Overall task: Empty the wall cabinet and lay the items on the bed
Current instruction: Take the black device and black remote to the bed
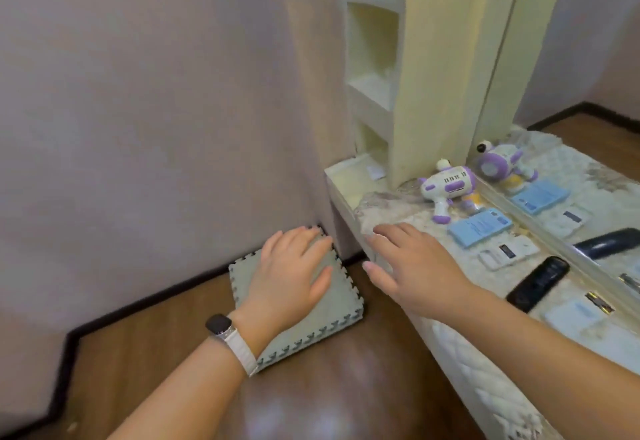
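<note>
The cream wall cabinet [375,58] with open shelves stands at the bed's head; its visible shelves look bare apart from a small white slip [375,172] on the bottom ledge. On the bed [446,342] lie a purple-and-white toy gun [448,190], a blue booklet [479,226], a white card [507,252], a black remote [536,283] and a pale blue packet [576,318]. My left hand [289,276] hovers with fingers spread over the foam mats, holding nothing. My right hand [412,263] is spread over the bed's edge, also holding nothing.
A stack of grey interlocking foam mats [346,304] lies on the wooden floor [166,353] in the corner by the lilac wall [156,110]. A mirror [588,127] runs along the bed's far side, reflecting the items. A smartwatch is on my left wrist.
</note>
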